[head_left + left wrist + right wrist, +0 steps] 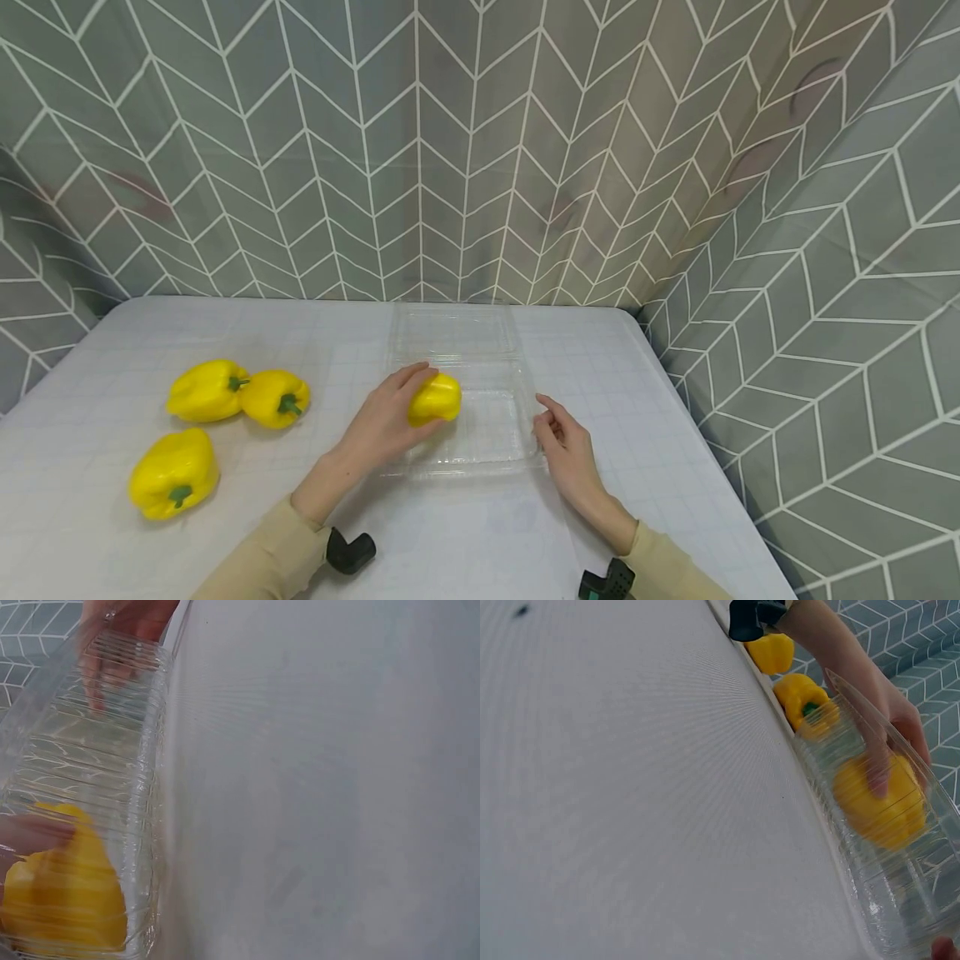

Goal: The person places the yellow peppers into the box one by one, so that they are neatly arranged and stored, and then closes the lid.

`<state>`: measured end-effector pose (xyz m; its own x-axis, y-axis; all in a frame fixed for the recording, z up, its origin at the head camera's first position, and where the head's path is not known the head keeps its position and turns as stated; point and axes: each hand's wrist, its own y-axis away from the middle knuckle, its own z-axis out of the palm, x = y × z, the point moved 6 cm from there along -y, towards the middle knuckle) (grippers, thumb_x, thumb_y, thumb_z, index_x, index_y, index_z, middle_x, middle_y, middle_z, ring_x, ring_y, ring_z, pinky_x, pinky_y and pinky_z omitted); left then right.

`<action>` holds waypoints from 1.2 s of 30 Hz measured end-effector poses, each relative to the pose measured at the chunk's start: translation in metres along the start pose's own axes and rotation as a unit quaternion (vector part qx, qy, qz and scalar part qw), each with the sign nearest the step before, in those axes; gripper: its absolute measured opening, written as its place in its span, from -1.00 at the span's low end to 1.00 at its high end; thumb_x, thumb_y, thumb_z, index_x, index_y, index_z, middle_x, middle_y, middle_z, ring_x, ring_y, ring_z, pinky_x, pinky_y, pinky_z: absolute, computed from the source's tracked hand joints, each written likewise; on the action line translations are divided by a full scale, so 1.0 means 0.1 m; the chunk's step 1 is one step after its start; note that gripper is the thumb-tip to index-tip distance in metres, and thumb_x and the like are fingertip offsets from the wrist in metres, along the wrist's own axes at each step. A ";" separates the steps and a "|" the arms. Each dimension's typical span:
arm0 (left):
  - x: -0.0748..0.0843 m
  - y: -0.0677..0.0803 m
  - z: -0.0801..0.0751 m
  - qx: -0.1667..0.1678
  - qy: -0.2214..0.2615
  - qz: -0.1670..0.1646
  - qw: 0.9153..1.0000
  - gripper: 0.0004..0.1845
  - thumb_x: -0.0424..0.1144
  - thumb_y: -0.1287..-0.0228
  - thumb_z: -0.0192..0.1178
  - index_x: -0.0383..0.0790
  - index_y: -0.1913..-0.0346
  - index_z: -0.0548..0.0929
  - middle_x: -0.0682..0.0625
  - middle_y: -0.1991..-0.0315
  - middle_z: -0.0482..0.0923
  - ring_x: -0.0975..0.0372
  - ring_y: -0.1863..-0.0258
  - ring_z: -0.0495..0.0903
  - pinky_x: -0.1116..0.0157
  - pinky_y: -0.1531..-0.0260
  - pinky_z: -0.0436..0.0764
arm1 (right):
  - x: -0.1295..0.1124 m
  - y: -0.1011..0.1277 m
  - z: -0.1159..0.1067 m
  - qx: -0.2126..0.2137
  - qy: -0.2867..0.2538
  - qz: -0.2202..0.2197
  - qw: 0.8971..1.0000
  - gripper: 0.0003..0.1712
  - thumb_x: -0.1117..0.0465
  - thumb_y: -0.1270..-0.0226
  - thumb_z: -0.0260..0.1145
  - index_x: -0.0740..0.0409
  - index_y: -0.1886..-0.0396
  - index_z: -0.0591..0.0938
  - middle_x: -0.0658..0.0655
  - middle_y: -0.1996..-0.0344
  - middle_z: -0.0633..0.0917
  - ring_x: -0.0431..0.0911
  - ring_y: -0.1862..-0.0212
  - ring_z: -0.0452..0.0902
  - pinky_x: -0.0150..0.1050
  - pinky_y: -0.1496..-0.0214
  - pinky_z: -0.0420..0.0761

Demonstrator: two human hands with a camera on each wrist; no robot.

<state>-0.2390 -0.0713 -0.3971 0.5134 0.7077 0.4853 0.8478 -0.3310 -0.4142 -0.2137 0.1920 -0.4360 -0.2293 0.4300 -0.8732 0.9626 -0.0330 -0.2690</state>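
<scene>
we see three yellow peppers on the white table [112, 342] left side | two touching: pepper [204, 390] and pepper [275, 398] | third pepper [174, 472] nearer us, apart | grey chevron backdrop [480, 150] behind and right

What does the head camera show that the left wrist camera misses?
Only the head view shows three loose yellow peppers on the table, the container's open lid and the left hand gripping its pepper. Only the left wrist view shows the ribbed container wall up close. Both show the held pepper in the clear container and the right hand.
</scene>
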 end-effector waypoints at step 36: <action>-0.02 0.04 0.05 -0.026 -0.025 0.004 0.999 -0.33 -0.24 -0.09 0.40 -0.25 -0.33 0.50 -0.19 -0.39 0.39 -0.06 -0.36 0.40 -0.03 -0.34 0.47 | -0.10 0.04 -0.01 -0.002 -0.009 0.003 1.000 -0.57 0.38 -0.51 0.13 0.37 -0.32 0.48 0.16 0.35 0.61 -0.27 0.44 0.42 -0.49 0.36 0.48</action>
<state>-0.2377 -0.0710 -0.4035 0.5143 0.7346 0.4426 0.8500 -0.3678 -0.3772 -0.2078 0.1882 -0.4278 -0.2252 0.4133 -0.8823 0.9648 -0.0316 -0.2610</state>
